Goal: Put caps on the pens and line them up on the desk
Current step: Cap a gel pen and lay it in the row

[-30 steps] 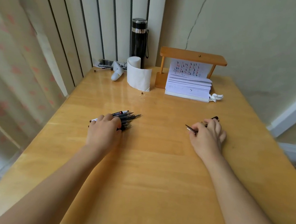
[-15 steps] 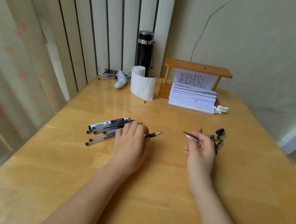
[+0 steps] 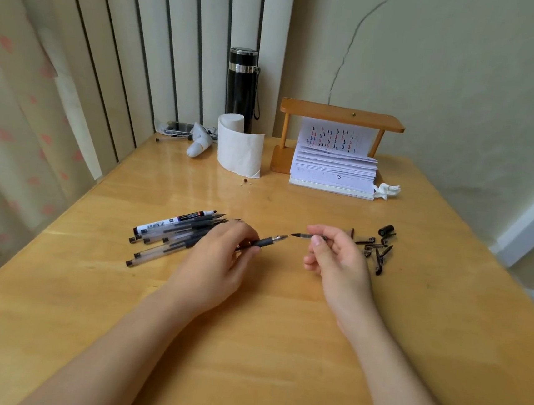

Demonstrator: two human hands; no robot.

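Observation:
My left hand [image 3: 217,259] grips an uncapped pen [image 3: 268,242] with a black rubber grip, its tip pointing right. My right hand [image 3: 335,261] pinches a pen cap [image 3: 301,235] between thumb and fingers, its open end facing the pen tip a small gap away. Both are held just above the wooden desk [image 3: 245,347]. Several uncapped pens [image 3: 171,232] lie in a loose pile to the left of my left hand. Several loose black caps [image 3: 378,249] are scattered to the right of my right hand.
At the back of the desk stand a toilet paper roll [image 3: 240,146], a black flask [image 3: 241,85] and a wooden stand with stacked paper sheets [image 3: 334,166]. A crumpled tissue [image 3: 387,191] lies beside the sheets. A white object [image 3: 197,145] lies back left.
My left hand lifted one pen out of the pile and moved right. My right hand brought the cap left, so pen tip and cap now nearly meet.

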